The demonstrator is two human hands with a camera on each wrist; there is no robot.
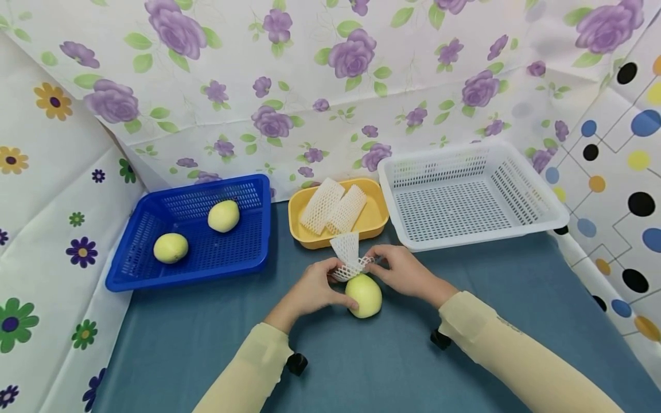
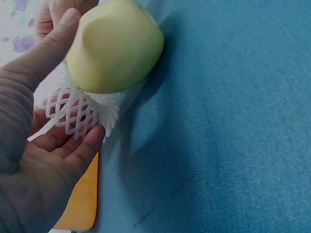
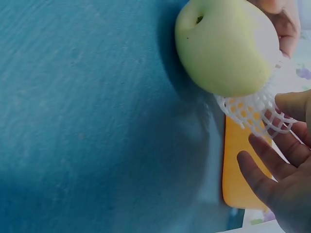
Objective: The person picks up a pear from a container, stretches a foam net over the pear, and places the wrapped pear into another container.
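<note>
A pale yellow-green apple (image 1: 365, 297) rests on the blue cloth, with a white foam fruit net (image 1: 346, 252) against its far side. The net's near edge is spread wide while its far end sticks up. My left hand (image 1: 314, 289) lays its thumb on the apple, and its fingers hold the net's left edge; in the left wrist view they curl behind the foam mesh (image 2: 73, 110). With thumb and forefinger my right hand (image 1: 405, 272) pinches the net's right edge, its other fingers spread in the right wrist view. Most of the apple (image 3: 226, 46) is outside the net.
Two more apples (image 1: 224, 216) sit in a blue basket (image 1: 187, 281) at the left. Behind the hands, a yellow tray (image 1: 379, 221) contains further foam nets (image 1: 347, 209). A white basket (image 1: 485, 232) stands at the back right, near the patterned curtain (image 1: 310, 74).
</note>
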